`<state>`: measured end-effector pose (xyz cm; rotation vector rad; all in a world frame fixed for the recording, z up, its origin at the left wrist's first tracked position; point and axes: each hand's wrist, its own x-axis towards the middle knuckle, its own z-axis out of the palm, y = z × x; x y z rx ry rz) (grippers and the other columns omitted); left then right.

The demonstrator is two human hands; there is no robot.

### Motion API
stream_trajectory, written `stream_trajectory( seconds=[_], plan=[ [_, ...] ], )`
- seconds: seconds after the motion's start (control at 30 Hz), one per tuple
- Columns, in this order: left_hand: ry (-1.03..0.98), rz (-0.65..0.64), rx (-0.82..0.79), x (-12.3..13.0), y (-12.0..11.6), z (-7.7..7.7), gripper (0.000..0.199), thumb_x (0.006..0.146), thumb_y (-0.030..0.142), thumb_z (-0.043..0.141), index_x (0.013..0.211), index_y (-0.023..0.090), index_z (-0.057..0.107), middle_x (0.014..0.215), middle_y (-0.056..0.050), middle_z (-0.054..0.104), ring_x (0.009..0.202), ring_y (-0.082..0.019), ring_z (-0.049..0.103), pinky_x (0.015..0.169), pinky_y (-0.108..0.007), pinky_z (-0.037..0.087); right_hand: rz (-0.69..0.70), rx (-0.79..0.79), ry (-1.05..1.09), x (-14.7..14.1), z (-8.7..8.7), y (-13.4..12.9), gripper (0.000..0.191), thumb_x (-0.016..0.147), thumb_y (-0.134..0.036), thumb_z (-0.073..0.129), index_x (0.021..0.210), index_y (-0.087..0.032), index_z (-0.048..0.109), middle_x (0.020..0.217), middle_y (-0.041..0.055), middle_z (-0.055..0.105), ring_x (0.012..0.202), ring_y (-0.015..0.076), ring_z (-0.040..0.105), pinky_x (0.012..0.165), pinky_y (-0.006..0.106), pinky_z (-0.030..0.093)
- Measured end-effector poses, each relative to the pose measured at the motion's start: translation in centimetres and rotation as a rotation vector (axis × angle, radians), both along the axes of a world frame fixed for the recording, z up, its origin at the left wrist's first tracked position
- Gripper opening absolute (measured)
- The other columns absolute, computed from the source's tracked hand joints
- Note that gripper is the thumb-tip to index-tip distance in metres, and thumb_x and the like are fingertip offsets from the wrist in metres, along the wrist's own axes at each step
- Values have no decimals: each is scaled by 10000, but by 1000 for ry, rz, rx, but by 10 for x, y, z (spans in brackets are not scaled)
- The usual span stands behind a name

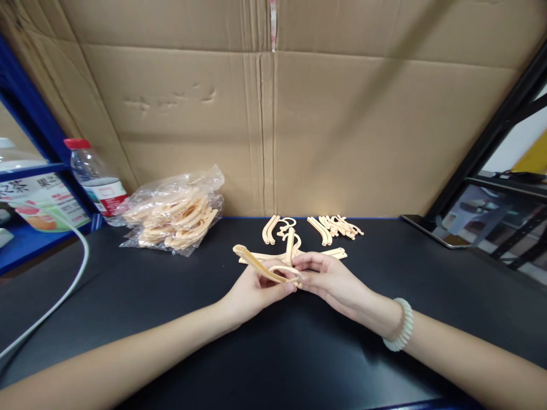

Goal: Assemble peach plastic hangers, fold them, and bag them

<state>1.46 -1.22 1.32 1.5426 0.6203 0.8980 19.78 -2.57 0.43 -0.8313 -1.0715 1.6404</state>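
Over the middle of the black table, both my hands are closed on a cream plastic clothes hanger [256,263]. My left hand [255,291] grips it from the left, thumb along the lower end of one curved arm. From the right, my right hand [329,283] pinches it near the joint, where the curved hook meets the arms; the fingers partly cover that joint. A second arm stands up from the joint, pointing away from me. Just behind my hands lie more cream hanger pieces [337,254], partly hidden by them.
Farther back are curved arms [270,229], hooks [289,222], more arms [319,230] and a pile of small pieces [342,226]. Back left are clear bags of hanger parts [175,219] and a red-capped bottle [96,179]. A phone [436,231] lies right; a white cable [72,282] crosses the left side.
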Motion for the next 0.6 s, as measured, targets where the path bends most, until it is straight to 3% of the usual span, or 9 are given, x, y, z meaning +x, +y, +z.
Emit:
stream_trajectory(
  seconds=[0.27,0.4,0.6],
  plan=[
    [5,-66,51,-2,2,-3,116,775,253,741,818,153,702,769,-29,694,764,-164,633,775,-285,508,79,-17,85,2,-1,2,536,585,-129,854,1048,-204,594,893,6,648,848,166,651,775,316,516],
    [-24,-88,3,-2,3,-5,108,769,231,753,813,149,698,781,-26,701,765,-156,637,783,-284,510,179,-21,70,2,1,2,399,648,-189,839,1003,-165,659,853,14,655,776,136,637,779,300,500],
    [-123,-22,-92,-1,4,-5,103,765,196,762,785,135,682,768,-24,687,752,-151,641,761,-273,508,115,11,48,5,-2,4,216,661,-199,842,821,-148,707,738,-5,654,667,89,606,634,211,481]
  ],
)
